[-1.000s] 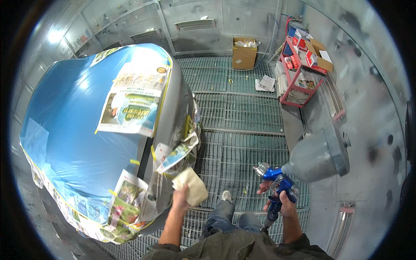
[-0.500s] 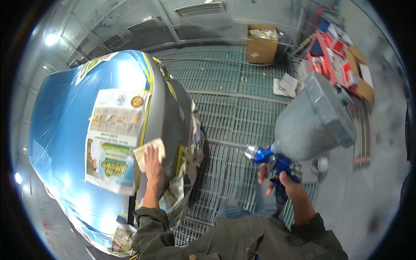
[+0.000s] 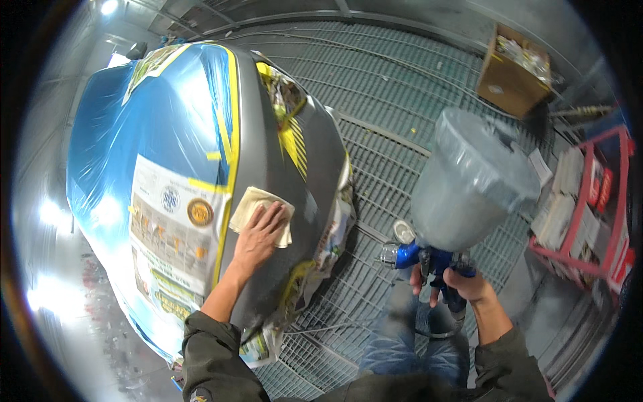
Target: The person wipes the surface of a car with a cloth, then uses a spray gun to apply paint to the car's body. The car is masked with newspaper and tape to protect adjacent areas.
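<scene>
A folded cream cloth [image 3: 244, 211] lies against the grey bumper-like panel [image 3: 264, 147] of a masked car. My left hand [image 3: 258, 234] presses it there, fingers stretched over the cloth. At the right, my right hand [image 3: 462, 285] is wrapped around the handle of a blue spray gun [image 3: 429, 258]. The gun's silver nozzle points left, towards the car but apart from it. On top of it sits a large translucent grey paint cup [image 3: 462, 194], slightly tilted. Printed masking paper [image 3: 171, 221] and clear blue-tinted film [image 3: 161, 107] cover the bodywork beside the panel, edged with yellow tape.
Slatted metal grating [image 3: 382, 174] forms the floor. A cardboard box [image 3: 512, 84] stands at the far right, and a red-framed cart [image 3: 583, 234] with packages is near the right wall. Crumpled masking [image 3: 335, 234] hangs along the panel's lower edge.
My left hand and the cloth have moved from the masking paper's edge farther onto the grey panel. The view has turned and come closer to the car; the spray gun stays in my right hand.
</scene>
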Demonstrator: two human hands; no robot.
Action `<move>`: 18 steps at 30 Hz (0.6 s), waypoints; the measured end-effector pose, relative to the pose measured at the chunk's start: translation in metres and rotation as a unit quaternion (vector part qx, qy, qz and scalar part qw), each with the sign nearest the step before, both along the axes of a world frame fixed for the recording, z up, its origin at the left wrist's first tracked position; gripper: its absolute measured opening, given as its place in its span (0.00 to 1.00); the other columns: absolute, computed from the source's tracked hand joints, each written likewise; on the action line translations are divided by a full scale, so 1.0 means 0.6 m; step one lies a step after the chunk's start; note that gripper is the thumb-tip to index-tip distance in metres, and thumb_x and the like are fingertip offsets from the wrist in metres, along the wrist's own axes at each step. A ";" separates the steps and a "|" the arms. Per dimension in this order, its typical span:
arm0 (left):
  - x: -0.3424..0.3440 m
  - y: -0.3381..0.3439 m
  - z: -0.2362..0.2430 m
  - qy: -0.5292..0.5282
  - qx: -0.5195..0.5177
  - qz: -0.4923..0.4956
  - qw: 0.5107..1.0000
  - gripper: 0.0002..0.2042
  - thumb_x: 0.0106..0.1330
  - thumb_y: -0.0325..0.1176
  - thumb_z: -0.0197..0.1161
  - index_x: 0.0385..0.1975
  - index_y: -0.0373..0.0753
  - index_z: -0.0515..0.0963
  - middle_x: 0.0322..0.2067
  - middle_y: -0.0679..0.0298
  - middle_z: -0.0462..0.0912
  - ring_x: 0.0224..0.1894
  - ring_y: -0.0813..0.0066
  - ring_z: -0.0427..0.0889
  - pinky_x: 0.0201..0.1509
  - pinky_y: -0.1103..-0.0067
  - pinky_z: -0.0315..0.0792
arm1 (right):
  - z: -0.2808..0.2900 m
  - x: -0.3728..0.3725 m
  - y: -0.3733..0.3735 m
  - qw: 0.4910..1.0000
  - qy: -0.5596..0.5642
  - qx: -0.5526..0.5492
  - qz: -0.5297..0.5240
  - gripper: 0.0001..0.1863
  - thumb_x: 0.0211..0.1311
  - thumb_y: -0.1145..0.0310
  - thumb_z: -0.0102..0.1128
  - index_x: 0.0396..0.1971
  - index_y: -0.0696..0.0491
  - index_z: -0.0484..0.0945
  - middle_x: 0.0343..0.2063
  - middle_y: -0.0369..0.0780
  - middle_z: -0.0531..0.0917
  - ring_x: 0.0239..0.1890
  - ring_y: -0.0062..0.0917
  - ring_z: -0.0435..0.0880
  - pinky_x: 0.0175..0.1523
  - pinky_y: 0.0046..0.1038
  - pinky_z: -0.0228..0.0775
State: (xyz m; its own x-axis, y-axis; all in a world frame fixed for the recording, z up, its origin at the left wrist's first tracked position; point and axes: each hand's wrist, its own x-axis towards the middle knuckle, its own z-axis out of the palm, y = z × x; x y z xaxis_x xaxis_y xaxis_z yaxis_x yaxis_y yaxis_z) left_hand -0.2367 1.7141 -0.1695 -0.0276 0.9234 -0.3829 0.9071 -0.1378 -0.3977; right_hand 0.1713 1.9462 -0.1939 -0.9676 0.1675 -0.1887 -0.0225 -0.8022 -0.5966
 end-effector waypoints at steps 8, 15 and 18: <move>-0.133 0.294 0.022 -0.042 0.134 0.139 0.980 0.26 0.55 0.29 0.57 0.58 0.42 0.76 0.69 0.60 0.65 0.75 0.62 0.55 0.79 0.60 0.43 | -0.025 -0.203 0.200 0.999 -0.044 -0.018 0.009 0.29 0.65 0.63 0.62 0.61 0.63 0.65 0.44 0.52 0.81 0.44 0.35 0.85 0.31 0.27 0.83; -0.174 0.364 0.036 0.010 0.105 0.226 0.968 0.28 0.59 0.30 0.53 0.64 0.41 0.71 0.72 0.61 0.61 0.76 0.61 0.53 0.78 0.58 0.41 | -0.015 -0.296 0.318 0.993 -0.099 0.027 0.059 0.35 0.61 0.46 0.65 0.55 0.61 0.71 0.45 0.48 0.80 0.45 0.34 0.83 0.34 0.29 0.82; -0.092 0.264 0.026 0.012 0.019 0.252 0.968 0.31 0.61 0.31 0.52 0.69 0.48 0.66 0.73 0.66 0.58 0.76 0.62 0.53 0.78 0.57 0.39 | -0.034 -0.323 0.375 0.992 -0.073 0.029 0.095 0.32 0.63 0.54 0.65 0.58 0.61 0.68 0.45 0.50 0.79 0.46 0.35 0.83 0.36 0.27 0.83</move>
